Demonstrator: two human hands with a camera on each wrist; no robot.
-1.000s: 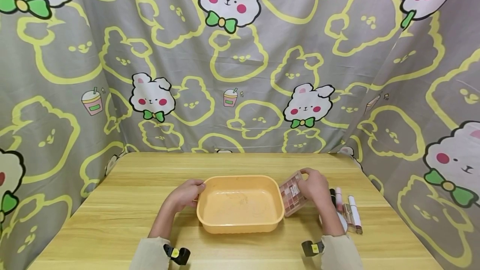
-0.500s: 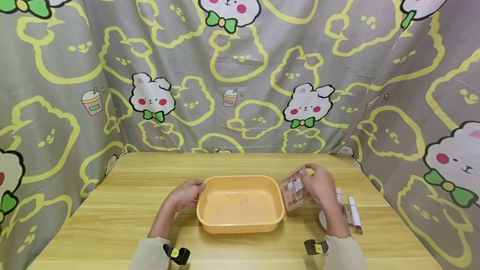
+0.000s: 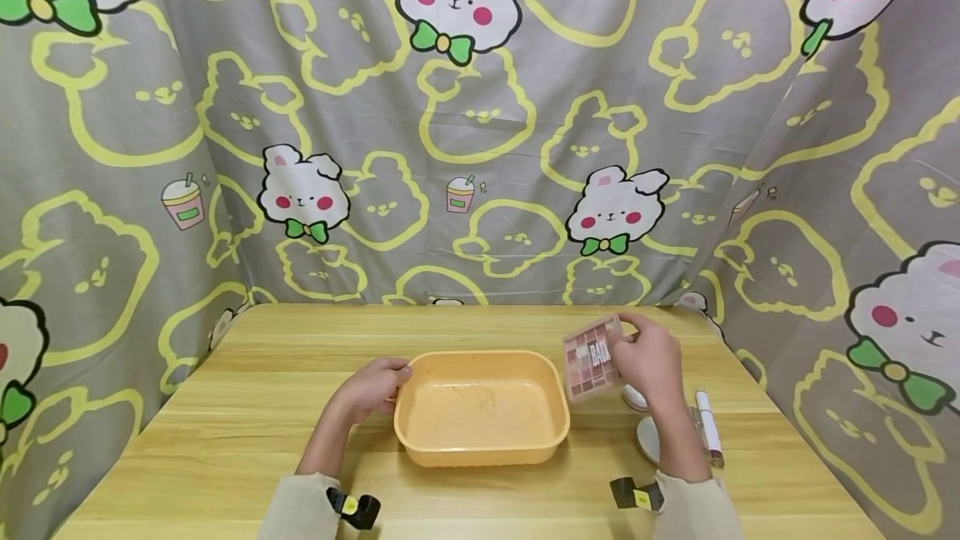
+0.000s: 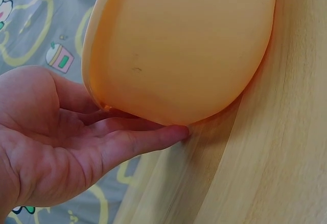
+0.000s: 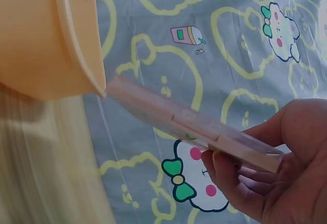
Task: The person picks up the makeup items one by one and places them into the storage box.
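A yellow plastic basin [image 3: 480, 455] sits on the wooden table, with nothing inside it. My left hand [image 3: 369, 390] holds its left end, thumb at the rim and fingers along the outer wall. In the left wrist view, the palm of this hand [image 4: 56, 142] faces the camera and the other fingertips are partly hidden by the basin [image 4: 179, 50]. To the basin's right, my right hand [image 3: 649, 361] grips a flat eyeshadow palette [image 3: 587, 367] with a clear lid and white lettering. The right wrist view shows the palette [image 5: 168, 114] edge-on, pinched between thumb and fingers, tilted above the table.
Beneath and beside my right forearm lie two round, pale compacts, one farther back [image 3: 634, 397] and one nearer [image 3: 647, 438]. A slim white-capped tube [image 3: 708, 423] lies right of them, other cosmetics partly hidden by the arm. A patterned curtain [image 3: 480, 132] encloses the table's back and sides.
My right hand has raised the palette and shifted it slightly back and to the right, uncovering the round compacts. The left hand and basin have stayed in place.
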